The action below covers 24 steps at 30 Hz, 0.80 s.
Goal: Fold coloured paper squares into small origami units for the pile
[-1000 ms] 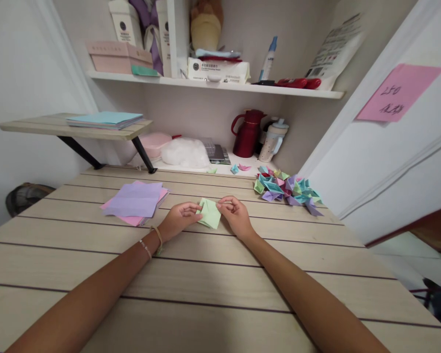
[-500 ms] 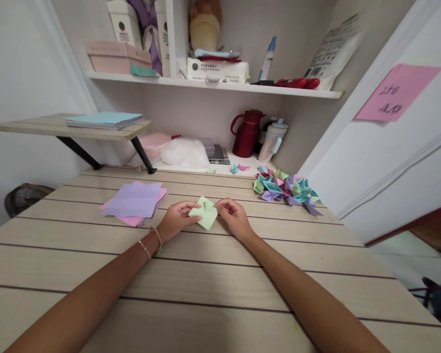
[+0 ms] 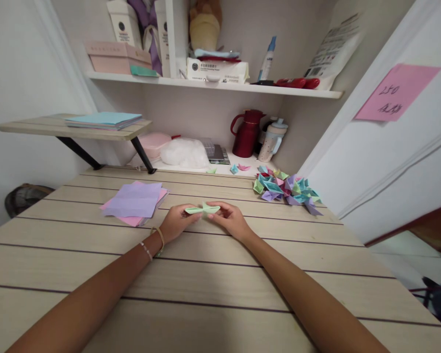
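Observation:
A light green folded paper boat [image 3: 204, 209] is held between my two hands, just above the middle of the desk. Its shape is long and narrow, with a small peak in the centre. My left hand [image 3: 177, 220] pinches the left end between thumb and fingers. On the other end, my right hand [image 3: 231, 219] is closed with its thumb in front and fingers behind. Left of my hands lies a loose stack of square paper [image 3: 134, 203], purple on top with pink beneath. To the right is a heap of folded paper boats [image 3: 284, 189] in several colours.
A small raised shelf [image 3: 33, 125] at the left bears blue paper [image 3: 103, 119]. Behind the desk stand a red jug [image 3: 247, 135] and a pale cup [image 3: 273, 141], near a white plastic bag [image 3: 185, 153]. A few small paper pieces [image 3: 234, 169] lie at the desk's back edge.
The green paper has gone from a flat, open diamond facing me to a narrow boat shape. My right hand has turned and now grips its right end; my left hand has shifted slightly.

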Each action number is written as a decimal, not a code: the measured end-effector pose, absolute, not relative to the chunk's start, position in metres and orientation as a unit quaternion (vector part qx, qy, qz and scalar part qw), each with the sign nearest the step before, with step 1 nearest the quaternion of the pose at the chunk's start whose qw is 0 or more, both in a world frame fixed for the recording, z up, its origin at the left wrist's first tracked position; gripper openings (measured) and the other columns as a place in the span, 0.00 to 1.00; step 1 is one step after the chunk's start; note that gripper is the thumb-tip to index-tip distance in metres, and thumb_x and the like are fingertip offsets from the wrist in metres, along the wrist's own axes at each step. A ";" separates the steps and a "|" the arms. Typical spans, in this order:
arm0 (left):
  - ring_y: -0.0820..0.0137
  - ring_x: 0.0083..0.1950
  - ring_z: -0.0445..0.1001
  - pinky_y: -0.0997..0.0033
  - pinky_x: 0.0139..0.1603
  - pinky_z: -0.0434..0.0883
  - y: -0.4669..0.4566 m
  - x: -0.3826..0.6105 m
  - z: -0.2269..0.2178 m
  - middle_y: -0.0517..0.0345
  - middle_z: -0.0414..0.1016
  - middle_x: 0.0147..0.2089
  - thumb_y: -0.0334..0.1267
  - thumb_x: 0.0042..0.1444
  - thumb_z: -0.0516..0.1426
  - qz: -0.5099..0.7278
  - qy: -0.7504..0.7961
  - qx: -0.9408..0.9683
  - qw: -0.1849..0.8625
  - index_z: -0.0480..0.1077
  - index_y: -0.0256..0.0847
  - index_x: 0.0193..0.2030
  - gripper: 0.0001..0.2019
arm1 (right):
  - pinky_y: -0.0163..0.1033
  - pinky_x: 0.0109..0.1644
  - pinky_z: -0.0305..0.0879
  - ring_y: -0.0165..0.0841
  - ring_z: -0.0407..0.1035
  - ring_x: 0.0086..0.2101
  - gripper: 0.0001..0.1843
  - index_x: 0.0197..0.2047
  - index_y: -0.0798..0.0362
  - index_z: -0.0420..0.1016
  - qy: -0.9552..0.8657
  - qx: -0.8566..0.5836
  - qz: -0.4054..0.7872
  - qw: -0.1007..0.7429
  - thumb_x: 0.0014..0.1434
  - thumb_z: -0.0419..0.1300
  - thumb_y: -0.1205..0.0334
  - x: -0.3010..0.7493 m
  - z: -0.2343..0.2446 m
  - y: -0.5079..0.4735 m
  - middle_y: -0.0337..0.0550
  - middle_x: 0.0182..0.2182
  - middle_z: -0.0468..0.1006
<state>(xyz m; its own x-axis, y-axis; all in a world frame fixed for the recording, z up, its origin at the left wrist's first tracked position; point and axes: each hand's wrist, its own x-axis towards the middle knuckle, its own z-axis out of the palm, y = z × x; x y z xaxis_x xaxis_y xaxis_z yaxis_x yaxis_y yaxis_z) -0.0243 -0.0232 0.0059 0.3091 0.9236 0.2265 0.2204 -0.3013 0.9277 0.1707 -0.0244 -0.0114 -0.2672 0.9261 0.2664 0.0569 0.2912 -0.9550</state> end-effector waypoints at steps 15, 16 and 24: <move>0.69 0.33 0.73 0.69 0.39 0.70 -0.022 -0.023 0.003 0.55 0.75 0.29 0.44 0.51 0.56 0.432 0.394 0.656 0.477 0.71 0.36 0.34 0.12 | 0.32 0.21 0.59 0.27 0.62 0.18 0.17 0.37 0.54 0.78 -0.658 -0.411 0.429 0.463 0.49 0.60 0.50 0.171 -0.011 -0.028 0.41 0.21 0.75; 0.69 0.33 0.73 0.70 0.39 0.70 -0.022 -0.023 0.003 0.55 0.75 0.29 0.44 0.51 0.56 0.430 0.398 0.660 0.470 0.71 0.36 0.33 0.12 | 0.32 0.22 0.60 0.27 0.63 0.18 0.17 0.37 0.54 0.78 -0.654 -0.410 0.432 0.466 0.50 0.60 0.50 0.170 -0.011 -0.028 0.41 0.22 0.75; 0.70 0.35 0.74 0.70 0.40 0.70 -0.023 -0.022 0.008 0.55 0.75 0.35 0.43 0.52 0.55 0.427 0.400 0.663 0.468 0.67 0.36 0.42 0.14 | 0.35 0.29 0.64 0.32 0.68 0.27 0.16 0.40 0.50 0.78 -0.692 -0.424 0.344 0.472 0.52 0.58 0.51 0.170 -0.007 -0.030 0.43 0.32 0.79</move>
<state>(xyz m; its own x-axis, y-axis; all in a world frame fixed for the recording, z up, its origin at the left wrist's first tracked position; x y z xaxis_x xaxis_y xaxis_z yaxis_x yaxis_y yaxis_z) -0.0215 -0.0230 0.0078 0.3161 0.9293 0.1912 0.1309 -0.2423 0.9613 0.1701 -0.0299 -0.0068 -0.1943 0.9124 0.3604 0.2622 0.4023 -0.8772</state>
